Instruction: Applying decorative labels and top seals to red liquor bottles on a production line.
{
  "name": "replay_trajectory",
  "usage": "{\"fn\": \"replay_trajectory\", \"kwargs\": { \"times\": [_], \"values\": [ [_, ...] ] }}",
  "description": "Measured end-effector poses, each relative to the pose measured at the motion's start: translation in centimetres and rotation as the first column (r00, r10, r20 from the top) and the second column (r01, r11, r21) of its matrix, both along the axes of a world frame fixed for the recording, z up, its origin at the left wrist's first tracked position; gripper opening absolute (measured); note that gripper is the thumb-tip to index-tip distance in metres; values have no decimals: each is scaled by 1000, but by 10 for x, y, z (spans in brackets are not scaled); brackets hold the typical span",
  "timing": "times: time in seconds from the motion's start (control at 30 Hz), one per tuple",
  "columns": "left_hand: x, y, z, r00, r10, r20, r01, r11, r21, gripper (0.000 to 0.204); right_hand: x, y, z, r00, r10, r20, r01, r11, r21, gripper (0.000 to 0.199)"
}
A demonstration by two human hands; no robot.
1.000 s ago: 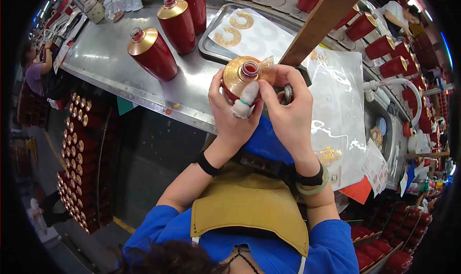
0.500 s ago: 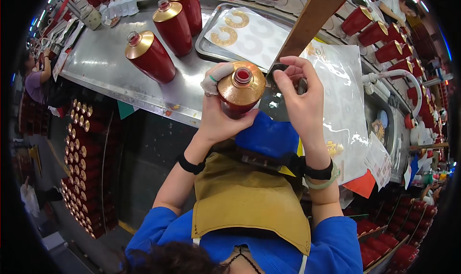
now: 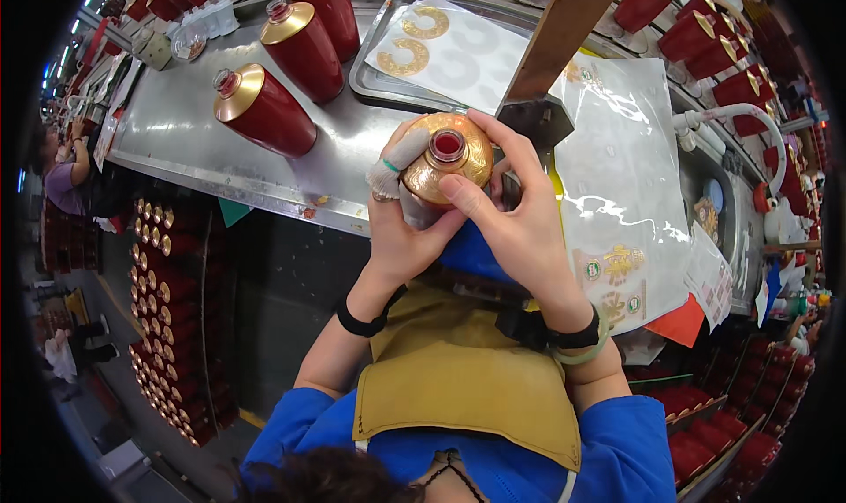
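In front of my chest, a red bottle with a gold shoulder is held upright, its open neck facing up. My left hand is wrapped round its left side, with a white cloth cover on one finger. From the right, my right hand closes on the gold shoulder, thumb pressed on the near part and index finger reaching round the far side. Something dark shows under the right fingers; I cannot make out what it is. The bottle's lower body is mostly hidden by my hands.
Three red bottles stand on the metal table at left. A metal tray carries a sheet with gold C-shaped stickers. A wooden post with a dark base rises beside clear film sheets. Stacked bottles fill the lower left.
My right hand has moved left from beside the post's dark base onto the bottle's gold shoulder. Its fingers have closed round it. My left hand keeps its hold.
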State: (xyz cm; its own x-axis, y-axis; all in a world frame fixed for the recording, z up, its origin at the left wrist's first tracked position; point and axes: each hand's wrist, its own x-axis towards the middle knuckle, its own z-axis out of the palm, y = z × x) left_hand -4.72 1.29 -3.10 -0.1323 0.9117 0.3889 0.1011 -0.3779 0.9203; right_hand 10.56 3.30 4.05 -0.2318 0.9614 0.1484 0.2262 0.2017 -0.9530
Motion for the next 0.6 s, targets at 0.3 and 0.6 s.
{"fn": "replay_trajectory", "kwargs": {
  "times": [0.3,0.6],
  "values": [
    [1,-2,5,999,-19,45,21,998,-53,74,-2,-2,-1,993,-9,-122,-2,997,-83,62],
    [-3,-3,6,997,-66,-32,66,998,-12,75,8,1,3,950,-8,-312,-104,935,-338,52]
  ]
}}
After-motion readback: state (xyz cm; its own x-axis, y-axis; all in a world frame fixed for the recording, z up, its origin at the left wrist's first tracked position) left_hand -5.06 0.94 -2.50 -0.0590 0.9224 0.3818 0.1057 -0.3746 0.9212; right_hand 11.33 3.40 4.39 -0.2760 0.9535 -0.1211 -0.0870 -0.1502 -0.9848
